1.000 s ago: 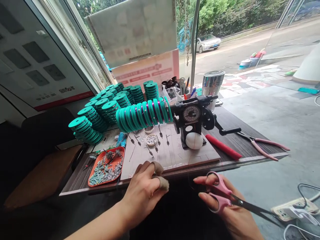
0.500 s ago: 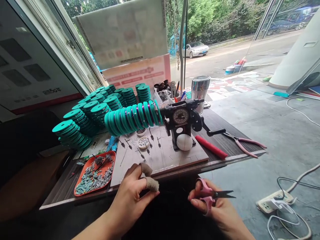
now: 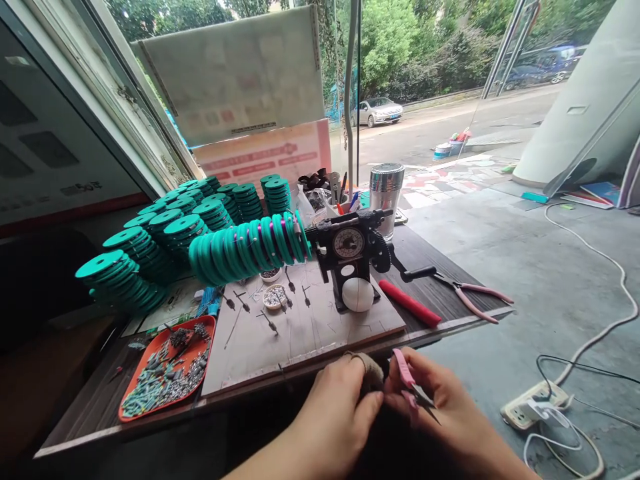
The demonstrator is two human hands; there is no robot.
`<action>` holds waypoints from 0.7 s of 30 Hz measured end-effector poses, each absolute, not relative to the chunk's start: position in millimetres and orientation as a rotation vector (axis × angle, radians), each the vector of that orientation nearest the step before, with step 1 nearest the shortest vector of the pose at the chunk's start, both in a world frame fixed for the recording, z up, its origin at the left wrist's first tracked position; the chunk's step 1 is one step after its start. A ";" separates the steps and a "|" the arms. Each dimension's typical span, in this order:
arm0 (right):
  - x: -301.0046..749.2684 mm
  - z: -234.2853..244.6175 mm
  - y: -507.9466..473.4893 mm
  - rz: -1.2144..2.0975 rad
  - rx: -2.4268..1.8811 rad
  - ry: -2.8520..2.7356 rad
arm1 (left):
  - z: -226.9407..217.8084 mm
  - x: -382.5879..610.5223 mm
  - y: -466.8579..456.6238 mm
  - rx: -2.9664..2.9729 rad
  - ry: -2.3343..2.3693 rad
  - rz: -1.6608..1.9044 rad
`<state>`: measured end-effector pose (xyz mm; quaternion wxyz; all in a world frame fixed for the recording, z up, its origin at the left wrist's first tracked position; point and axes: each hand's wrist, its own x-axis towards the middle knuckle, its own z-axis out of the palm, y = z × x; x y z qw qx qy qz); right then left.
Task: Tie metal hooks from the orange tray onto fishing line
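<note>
My right hand [image 3: 440,393] grips small scissors [image 3: 406,373] with pink handles, their blades pointing back toward the wrist. Close beside it, my left hand [image 3: 337,407] has its fingers pressed together, and whatever they pinch is hidden. A brown cloth finger cover [image 3: 371,369] wraps a finger of that hand. Both hands are just in front of the table's near edge. Beyond them stands a black hand-cranked winder [image 3: 349,250] with a dial and a row of teal foam spools [image 3: 250,248] on its shaft. A white ball-shaped piece [image 3: 357,295] sits at its base.
An orange tray [image 3: 131,393] of small fittings lies at left, with stacked teal spools [image 3: 107,267] behind. Small parts and a dish of beads [image 3: 275,297] rest on the board [image 3: 320,333]. A red rod [image 3: 407,303], pliers [image 3: 475,293] and a clear tumbler [image 3: 385,200] are at right.
My left hand has moved right, up beside my right hand, and its fingers have closed together. The scissors have turned, with their blades now pointing lower. The view has shifted slightly.
</note>
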<state>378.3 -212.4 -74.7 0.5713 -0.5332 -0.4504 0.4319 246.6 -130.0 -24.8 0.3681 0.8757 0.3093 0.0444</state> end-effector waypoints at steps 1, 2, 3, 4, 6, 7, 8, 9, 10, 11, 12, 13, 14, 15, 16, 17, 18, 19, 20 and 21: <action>380.8 -74.3 -209.8 1.027 -1.246 -1.078 | -26.9 247.5 -127.2 2.257 0.799 0.134; 382.9 -74.1 -207.3 1.050 -1.238 -1.089 | -28.4 247.9 -125.1 2.276 0.806 0.147; 384.6 -74.0 -204.7 1.073 -1.230 -1.091 | -29.5 248.1 -123.7 2.305 0.818 0.154; 385.9 -73.8 -202.3 1.089 -1.223 -1.087 | -30.0 248.3 -123.0 2.338 0.829 0.153; 388.3 -72.1 -197.8 1.115 -1.215 -1.073 | -29.9 249.1 -123.1 2.411 0.844 0.139; 389.5 -70.7 -195.9 1.120 -1.208 -1.071 | -29.6 249.8 -123.2 2.450 0.849 0.139; 390.8 -69.3 -194.3 1.120 -1.201 -1.076 | -29.6 250.7 -123.2 2.485 0.852 0.144; 392.2 -68.0 -193.3 1.116 -1.198 -1.085 | -29.9 251.8 -122.7 2.516 0.858 0.159; 393.6 -67.1 -193.0 1.100 -1.203 -1.093 | -30.9 252.9 -121.8 2.539 0.866 0.187; 394.7 -66.9 -193.6 1.059 -1.221 -1.098 | -32.8 254.0 -120.6 2.563 0.880 0.229; 395.3 -67.5 -195.2 0.995 -1.257 -1.097 | -35.6 255.1 -119.0 2.590 0.898 0.287; 395.3 -69.1 -197.9 0.913 -1.303 -1.083 | -39.2 256.1 -117.2 2.623 0.915 0.357; 394.3 -71.6 -201.5 0.822 -1.352 -1.053 | -43.3 257.0 -115.5 2.662 0.932 0.434; 392.3 -75.0 -205.8 0.734 -1.390 -1.017 | -47.7 257.8 -113.9 2.703 0.944 0.512; 389.2 -79.3 -210.5 0.659 -1.418 -0.980 | -52.1 258.5 -112.5 2.744 0.951 0.576; 385.2 -84.1 -215.2 0.607 -1.434 -0.946 | -56.0 259.0 -111.4 2.784 0.949 0.622; 380.4 -89.2 -219.3 0.572 -1.436 -0.923 | -59.3 259.4 -110.5 2.823 0.938 0.649; 375.1 -94.5 -222.7 0.553 -1.430 -0.908 | -62.0 259.6 -109.8 2.861 0.926 0.662; 369.4 -99.8 -224.9 0.545 -1.422 -0.905 | -64.0 259.8 -109.3 2.898 0.911 0.669; 363.7 -104.9 -226.0 0.546 -1.414 -0.908 | -65.4 260.0 -108.9 2.932 0.894 0.675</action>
